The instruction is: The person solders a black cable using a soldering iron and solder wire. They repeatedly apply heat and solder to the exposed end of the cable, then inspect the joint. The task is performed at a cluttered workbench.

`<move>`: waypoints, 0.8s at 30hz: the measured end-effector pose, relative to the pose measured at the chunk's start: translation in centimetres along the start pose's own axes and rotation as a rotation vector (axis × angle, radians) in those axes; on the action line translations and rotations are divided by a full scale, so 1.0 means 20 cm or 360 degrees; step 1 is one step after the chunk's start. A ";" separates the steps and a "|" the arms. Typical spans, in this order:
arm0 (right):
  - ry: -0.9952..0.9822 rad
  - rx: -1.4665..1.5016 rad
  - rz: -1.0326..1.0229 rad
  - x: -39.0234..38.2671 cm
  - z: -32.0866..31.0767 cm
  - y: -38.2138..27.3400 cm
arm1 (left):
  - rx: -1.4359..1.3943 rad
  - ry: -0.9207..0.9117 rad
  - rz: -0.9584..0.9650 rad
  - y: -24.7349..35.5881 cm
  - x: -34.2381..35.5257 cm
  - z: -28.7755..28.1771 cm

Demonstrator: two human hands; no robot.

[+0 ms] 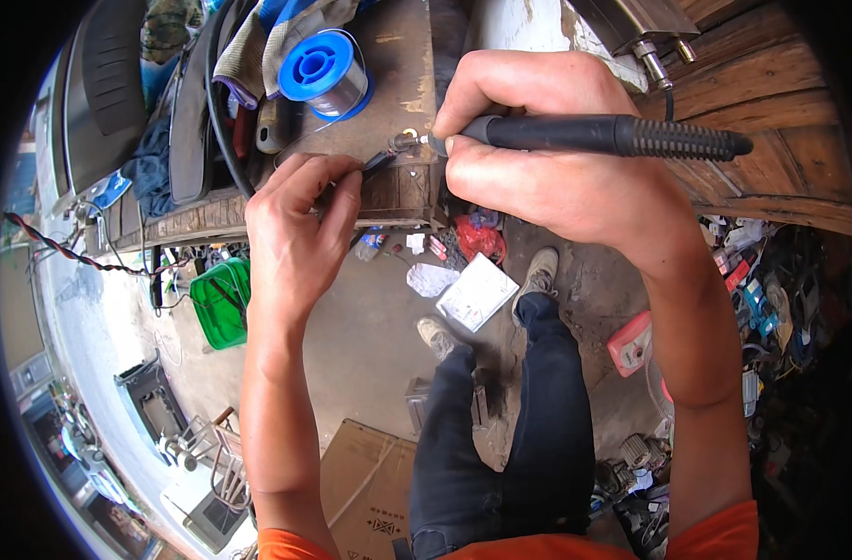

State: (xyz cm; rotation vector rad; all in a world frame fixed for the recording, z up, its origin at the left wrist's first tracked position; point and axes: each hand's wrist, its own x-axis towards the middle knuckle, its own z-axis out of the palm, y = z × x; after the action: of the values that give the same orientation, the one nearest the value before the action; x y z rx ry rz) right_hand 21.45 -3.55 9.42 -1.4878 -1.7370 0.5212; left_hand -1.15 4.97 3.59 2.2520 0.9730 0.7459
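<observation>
My right hand (575, 191) is closed around a black soldering iron (561, 133), its cord end pointing right and its tip to the left. Between thumb and fingers, my left hand (300, 210) pinches a short black cable (379, 164) near the front edge of the wooden bench (398, 89). A small metal connector (404, 142) is at the cable's end, close by the iron's tip; whether they touch, I cannot tell. Behind my left hand, a solder spool (325, 75) with blue flanges stands on the bench.
Work gloves (267, 47) and a thick black cable (218, 103) lie at the back left of the bench. A metal device (636, 28) sits at upper right. Below are a green basket (218, 313), a white box (477, 291), flattened cardboard (365, 481) and scattered scrap (767, 308).
</observation>
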 end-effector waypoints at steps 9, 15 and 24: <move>0.0018 -0.0031 -0.0002 0.00 0.00 0.00 | 0.0063 -0.0041 0.0031 0.03 0.04 0.00; 0.0032 -0.0036 -0.0017 0.00 0.01 0.01 | 0.0089 -0.0091 0.0031 0.04 0.06 -0.01; 0.0013 -0.0012 0.0031 0.00 0.00 0.01 | 0.0092 -0.0156 0.0023 -0.01 0.00 -0.15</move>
State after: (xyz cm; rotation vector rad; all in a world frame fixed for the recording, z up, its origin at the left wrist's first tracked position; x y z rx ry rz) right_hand 21.54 -3.55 9.33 -1.5118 -1.7217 0.5185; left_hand -3.19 6.00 5.46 2.3241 0.9438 0.6145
